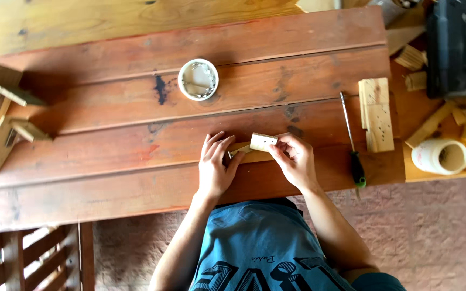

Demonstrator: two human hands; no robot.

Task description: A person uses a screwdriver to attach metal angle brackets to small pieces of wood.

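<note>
The person sits at a reddish wooden surface (109, 178) made of long planks, and both hands work near its front edge. The left hand (215, 167) lies flat with the fingers spread and presses on a thin wooden strip (242, 153) that lies on the surface; its grip is apart, only pushing down and not closed around anything. The right hand (296, 161) has its grip clamped on a small pale wooden block (263, 141), with the thumb and the fingers pinching the right end of it. The small block stands on the thin strip, touching it, between the two hands. Behind the hands, near the middle of the surface, stands a white round container (198, 80), open on top, with small metal pieces inside; I cannot tell what kind they are. To the right of the right hand lies a screwdriver with a green and black handle (354, 141), and just beside it a pale wooden board with small dots (376, 113). Further right is a white jar (440, 156), lying on its side, and some wood scraps (413, 64). At the left edge are two small wooden frames (1, 118).
</note>
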